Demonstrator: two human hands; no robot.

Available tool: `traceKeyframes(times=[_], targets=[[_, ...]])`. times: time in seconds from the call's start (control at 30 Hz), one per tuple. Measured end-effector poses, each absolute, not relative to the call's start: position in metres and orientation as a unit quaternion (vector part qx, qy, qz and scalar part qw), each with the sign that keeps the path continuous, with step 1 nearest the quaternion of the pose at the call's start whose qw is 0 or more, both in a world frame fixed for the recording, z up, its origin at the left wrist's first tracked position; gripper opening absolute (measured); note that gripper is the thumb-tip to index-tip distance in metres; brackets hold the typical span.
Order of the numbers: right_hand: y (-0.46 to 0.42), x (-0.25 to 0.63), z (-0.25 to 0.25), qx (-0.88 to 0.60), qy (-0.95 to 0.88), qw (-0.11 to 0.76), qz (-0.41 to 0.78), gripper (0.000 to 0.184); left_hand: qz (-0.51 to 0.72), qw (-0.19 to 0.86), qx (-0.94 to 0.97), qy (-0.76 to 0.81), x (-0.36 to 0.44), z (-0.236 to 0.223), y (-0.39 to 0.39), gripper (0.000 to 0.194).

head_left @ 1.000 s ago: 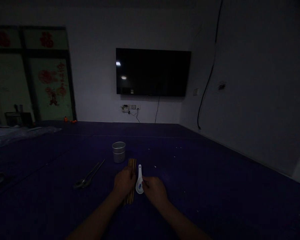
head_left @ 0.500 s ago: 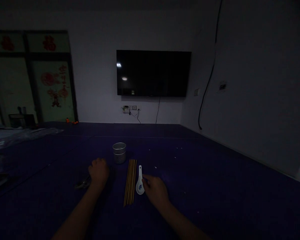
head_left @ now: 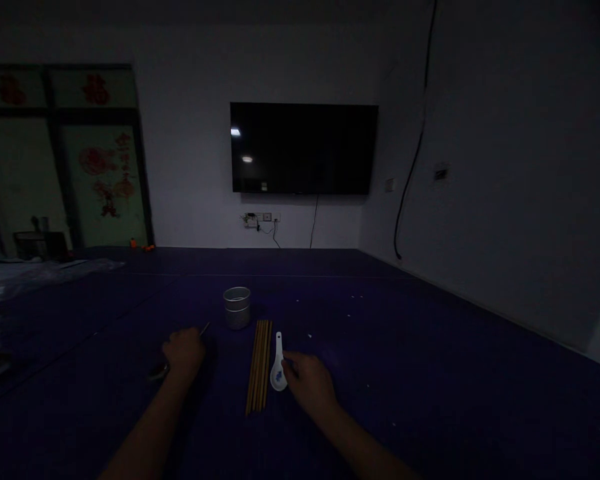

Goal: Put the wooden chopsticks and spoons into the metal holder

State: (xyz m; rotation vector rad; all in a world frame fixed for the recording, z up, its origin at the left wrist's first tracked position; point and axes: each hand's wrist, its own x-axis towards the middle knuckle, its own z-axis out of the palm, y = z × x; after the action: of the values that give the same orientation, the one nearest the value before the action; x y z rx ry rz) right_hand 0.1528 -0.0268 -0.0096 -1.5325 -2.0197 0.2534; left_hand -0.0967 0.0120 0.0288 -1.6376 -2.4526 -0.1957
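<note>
My left hand point(head_left: 185, 350) is closed around a metal spoon point(head_left: 158, 371) lying at a slant; its dark bowl end shows at the lower left and its thin handle pokes out at the upper right. The grip itself is hidden under my fingers. My right hand point(head_left: 307, 380) has its fingers curled, the tips at the right edge of a white soup spoon point(head_left: 279, 379) with a blue pattern in its bowl. Left of that spoon lies a row of several wooden chopsticks point(head_left: 259, 367), side by side. Behind them a grey metal cup point(head_left: 237, 309) stands upright.
Everything lies on a dark purple floor-like surface point(head_left: 430, 373) with small white scraps. Clear plastic sheeting point(head_left: 55, 272) lies at the far left. A television point(head_left: 305, 148) hangs on the far wall, with sockets and cables below. Decorated glass doors point(head_left: 103, 180) are at left.
My left hand has moved a little left and down, and the metal spoon's handle now shows beyond it. My right hand, the soup spoon, chopsticks and cup look unchanged apart from a slight camera shift.
</note>
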Motion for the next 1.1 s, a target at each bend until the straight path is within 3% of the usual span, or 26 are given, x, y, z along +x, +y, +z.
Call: traceKeyframes(times=[1.1], targets=[[-0.03,0.15,-0.005,-0.585,-0.751,0.29,0.098,0.033,-0.103,0.113,-0.551,-0.82,-0.088,0.024,0.012,0.031]])
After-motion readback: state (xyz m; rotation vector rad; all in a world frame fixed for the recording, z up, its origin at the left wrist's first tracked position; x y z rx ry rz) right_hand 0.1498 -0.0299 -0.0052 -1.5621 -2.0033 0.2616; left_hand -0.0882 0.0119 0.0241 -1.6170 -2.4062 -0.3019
